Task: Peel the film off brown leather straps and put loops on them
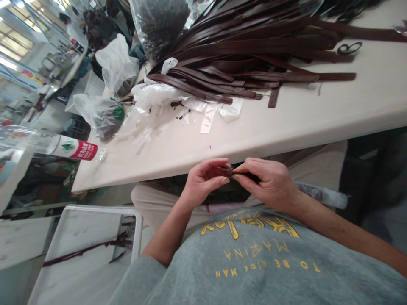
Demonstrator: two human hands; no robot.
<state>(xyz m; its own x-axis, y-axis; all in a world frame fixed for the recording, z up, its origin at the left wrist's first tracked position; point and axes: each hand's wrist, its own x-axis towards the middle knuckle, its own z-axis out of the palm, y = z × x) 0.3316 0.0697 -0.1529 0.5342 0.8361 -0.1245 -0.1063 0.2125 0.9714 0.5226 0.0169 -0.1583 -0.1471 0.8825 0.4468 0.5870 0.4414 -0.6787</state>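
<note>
Just in front of the table edge, above my lap, my two hands meet at a small dark brown piece (227, 171) that looks like leather. My left hand (203, 182) is closed in a pinch, with the piece between its thumb and fingertips. From the other side my right hand (270, 182) is closed too, its thumb and forefinger pressed on the piece's right end. Most of that end is hidden by the fingers. Beyond them, a heap of dark brown leather straps (254, 51) lies on the table.
The pale table (286, 114) holds thread scissors (349, 48), crumpled plastic (159, 97) and filled clear bags (116, 63). A plastic bottle (68, 146) lies at the left end. Below left stands a white bin (138, 233) with brown scraps (121, 241). Another person (73, 29) is far back.
</note>
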